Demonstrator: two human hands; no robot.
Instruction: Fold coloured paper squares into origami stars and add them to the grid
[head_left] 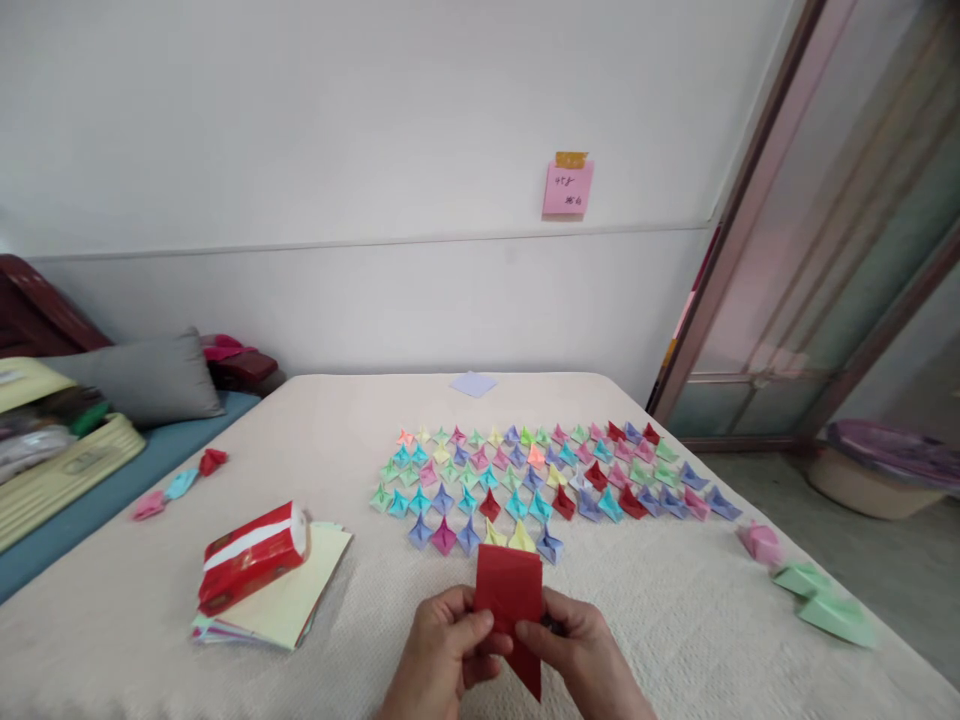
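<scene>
A folded red paper [509, 585] is held between my two hands near the front of the table; its top edge is straight and a pointed corner hangs below. My left hand [450, 645] pinches its left side, thumb on the front. On the right side, my right hand [574, 640] grips it with the thumb pressed against its face. Just beyond the red paper lie several rows of small folded paper shapes [517, 505] in blue, green, pink, yellow and red.
Left on the cloth-covered table [330, 420], a red packet [255, 560] rests on stacked coloured paper [319, 580]. Small folded pieces lie at the left edge [181, 484] and right edge [834, 615]. A lilac sheet [474, 384] lies at the back. A pink note [568, 188] is taped to the wall.
</scene>
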